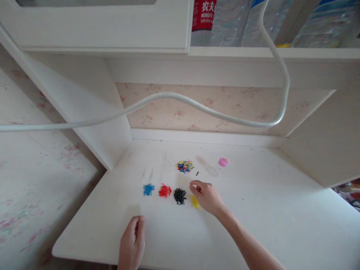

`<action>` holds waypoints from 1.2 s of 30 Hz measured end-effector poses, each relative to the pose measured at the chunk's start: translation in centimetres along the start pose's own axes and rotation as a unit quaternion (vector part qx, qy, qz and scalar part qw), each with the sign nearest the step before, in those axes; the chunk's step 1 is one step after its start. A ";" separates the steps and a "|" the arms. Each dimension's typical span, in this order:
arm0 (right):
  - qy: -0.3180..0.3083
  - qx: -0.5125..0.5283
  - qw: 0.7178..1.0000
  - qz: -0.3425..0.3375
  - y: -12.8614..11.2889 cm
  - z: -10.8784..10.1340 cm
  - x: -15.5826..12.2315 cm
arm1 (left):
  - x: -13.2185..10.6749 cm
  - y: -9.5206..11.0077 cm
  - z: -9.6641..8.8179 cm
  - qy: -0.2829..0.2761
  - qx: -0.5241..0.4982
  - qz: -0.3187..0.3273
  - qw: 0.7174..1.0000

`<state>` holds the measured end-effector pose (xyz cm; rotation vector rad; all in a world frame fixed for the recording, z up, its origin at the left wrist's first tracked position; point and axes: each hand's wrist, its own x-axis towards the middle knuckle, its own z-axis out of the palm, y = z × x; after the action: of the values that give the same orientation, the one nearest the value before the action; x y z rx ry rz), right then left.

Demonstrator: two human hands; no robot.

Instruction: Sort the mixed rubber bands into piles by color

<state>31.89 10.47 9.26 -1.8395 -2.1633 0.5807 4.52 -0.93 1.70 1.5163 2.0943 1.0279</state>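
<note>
Nearest the camera, a white cable [180, 95] hangs across the view, entering at one o'clock and leaving at nine. Behind it, a white surface [270, 225] spreads below a white hutch, whose open shelf [239, 52] lies toward one o'clock. That shelf holds clear plastic bottles [229, 22], among them one with a red NONGFU label [204, 15]; how full they are, I cannot tell.

On the surface, the right hand [206, 195] reaches over the yellow band pile [195, 203], partly covering it from view. Its grip is nearly closed, thumb and forefinger curled close together; whether a band sits between them, I cannot tell. The left hand [132, 238] lies toward seven o'clock, nearest the blue band pile [148, 189], its grip folded into a loose fist, the inside hidden.

Beyond the right hand, at one o'clock, is a small clear container [218, 170] with a pink lid [223, 162]; its contents are too faint to read.

From the black band pile [180, 196], the mixed-colour band pile [185, 166] lies at twelve o'clock, the red band pile [164, 190] at ten, and yellow at four. One loose black band [197, 173] rests at four o'clock from the mixed pile.
</note>
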 end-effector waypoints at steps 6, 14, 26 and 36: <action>-0.048 -0.115 0.992 0.001 -4.1 2.5 7.4 | -0.3 0.5 0.2 -0.030 -0.015 0.032 0.999; -0.086 -0.197 0.977 0.007 -5.1 3.8 10.9 | -0.2 0.8 0.0 -0.013 -0.013 0.071 0.997; 0.026 -0.069 0.997 -0.036 -3.9 1.4 4.1 | 0.0 0.2 0.2 -0.026 0.006 0.108 0.994; 0.153 0.038 0.987 0.043 8.6 2.6 -7.7 | 0.1 0.0 0.6 -0.025 0.053 0.140 0.988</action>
<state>39.74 3.59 3.64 -1.8514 -1.8472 0.3630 4.86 -0.65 1.31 1.9099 1.9669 0.9715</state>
